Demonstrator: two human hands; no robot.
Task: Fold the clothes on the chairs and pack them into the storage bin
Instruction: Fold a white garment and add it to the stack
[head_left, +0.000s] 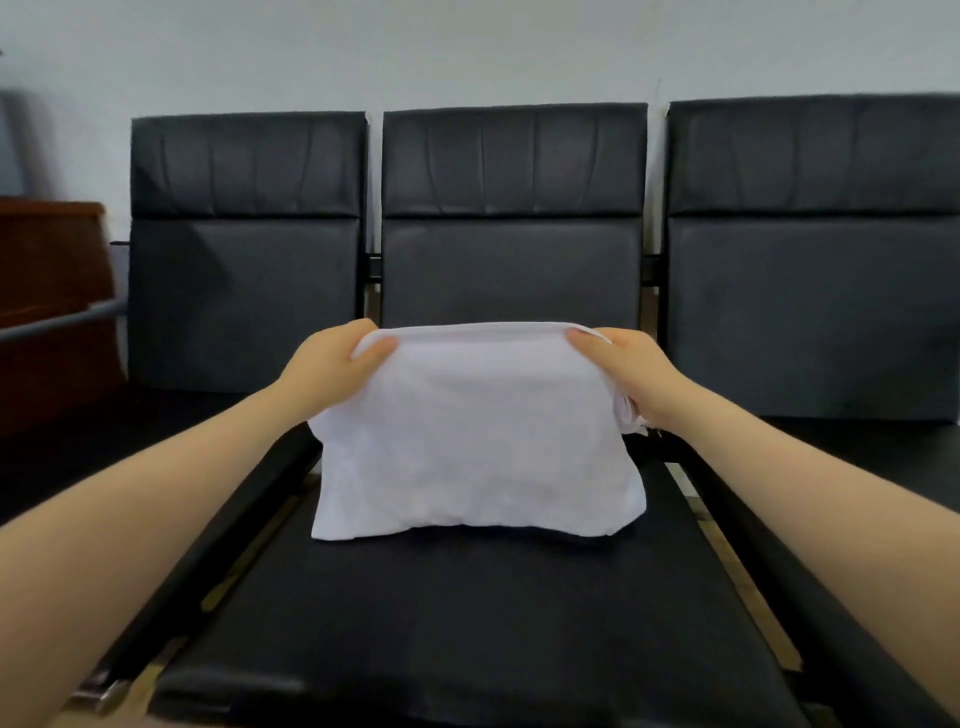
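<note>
left hand (332, 366) and right hand (631, 371) pinch folded white garment's (475, 441) top corners | lower edge rests mid-seat on chair (467, 613) | risk: loose layers by right hand unfold when lifted

Soft matt white cloth garment (475, 431), smooth black leather-look chairs (511, 208), reddish wood cabinet (52, 270)

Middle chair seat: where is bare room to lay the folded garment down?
Bare seat lies in front of the white garment, between the armrests. Both neighbouring seats look bare. It is crowded only at the garment's top edge, which the left hand and right hand grip.
</note>
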